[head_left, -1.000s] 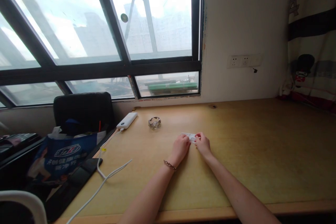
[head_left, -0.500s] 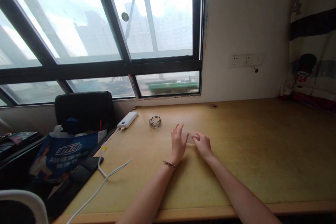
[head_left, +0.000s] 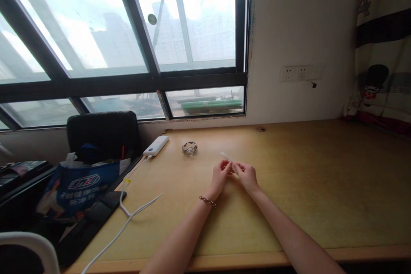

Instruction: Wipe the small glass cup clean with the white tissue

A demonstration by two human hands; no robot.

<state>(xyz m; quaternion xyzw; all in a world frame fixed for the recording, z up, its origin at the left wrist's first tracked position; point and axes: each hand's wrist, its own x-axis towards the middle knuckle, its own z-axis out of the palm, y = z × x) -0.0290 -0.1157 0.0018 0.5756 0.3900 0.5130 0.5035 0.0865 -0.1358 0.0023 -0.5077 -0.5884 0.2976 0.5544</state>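
My left hand (head_left: 221, 176) and my right hand (head_left: 246, 176) meet at the middle of the wooden desk (head_left: 321, 188), fingertips pinched together on a small white paper strip (head_left: 225, 156). The strip sticks up and away from the fingers, tilted toward the window. A beaded bracelet circles my left wrist. A small glass ashtray (head_left: 189, 148) sits on the desk just beyond and left of my hands.
A white power bank (head_left: 156, 146) with a white cable (head_left: 128, 218) lies at the desk's left end. A blue bag (head_left: 75, 188) and a black chair (head_left: 102, 135) stand left of the desk. Wall sockets (head_left: 300, 73) and a curtain (head_left: 382, 47) are at the right.
Earlier the paper lay flat under my hands; my left hand spread its fingers over it, then closed. Now both hands pinch it and one end is lifted off the desk.
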